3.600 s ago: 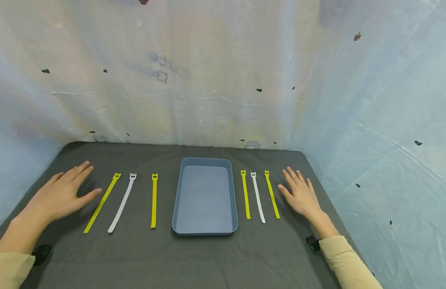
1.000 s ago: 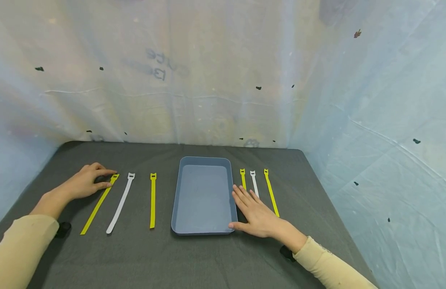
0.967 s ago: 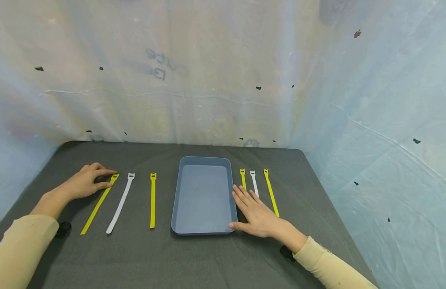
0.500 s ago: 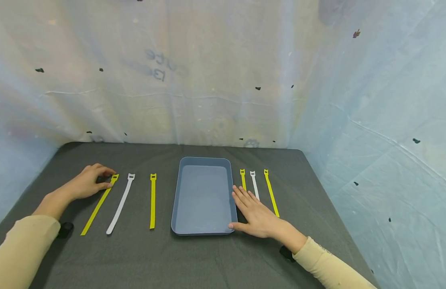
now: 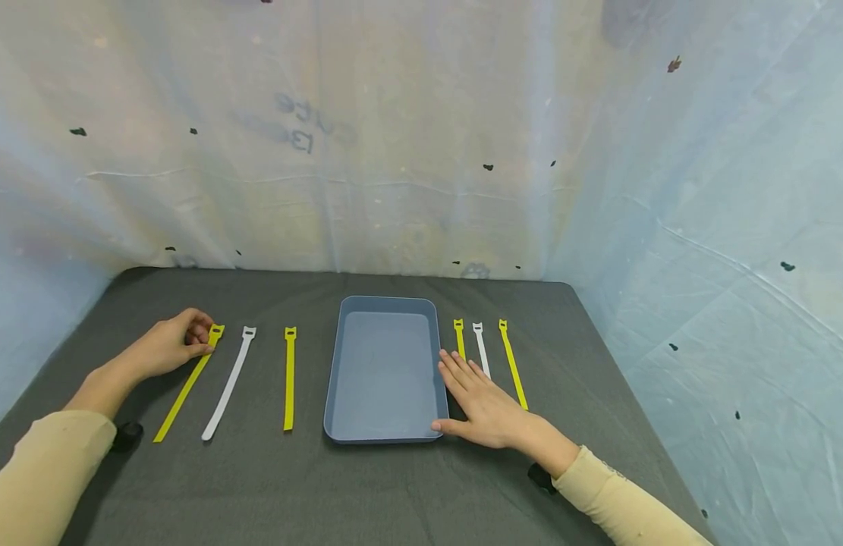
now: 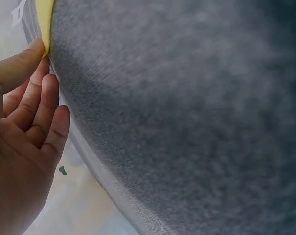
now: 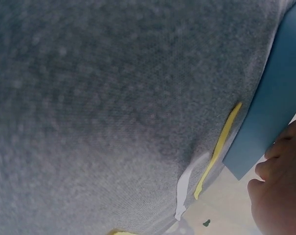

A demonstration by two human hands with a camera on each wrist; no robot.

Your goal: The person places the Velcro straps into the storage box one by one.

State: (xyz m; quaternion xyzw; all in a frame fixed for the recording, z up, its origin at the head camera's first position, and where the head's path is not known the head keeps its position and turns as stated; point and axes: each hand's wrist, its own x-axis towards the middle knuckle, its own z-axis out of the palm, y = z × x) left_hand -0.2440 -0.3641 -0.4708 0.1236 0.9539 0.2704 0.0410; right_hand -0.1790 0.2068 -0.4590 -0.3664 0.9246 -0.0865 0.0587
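In the head view my left hand (image 5: 165, 345) pinches the slotted head end of the leftmost yellow cable tie (image 5: 192, 383), a flat strap slanting down and left over the dark cloth. The left wrist view has thumb and forefinger meeting on this yellow tie (image 6: 44, 19), the other fingers loosely bent. My right hand (image 5: 485, 406), fingers straight, rests at the right rim of a blue-grey tray (image 5: 385, 379). It covers the lower parts of a yellow tie (image 5: 458, 336) and a white tie (image 5: 482, 356).
Left of the tray lie a white tie (image 5: 230, 383) and another yellow tie (image 5: 289, 379). One more yellow tie (image 5: 512, 364) lies at the right, partly behind the right hand. A plastic sheet (image 5: 407, 152) hangs behind the cloth-covered table (image 5: 312, 500).
From lying apart at the left, my left hand has reached the leftmost yellow tie and its fingertips have closed on its head, raising it slightly. My right hand has moved left to the tray.
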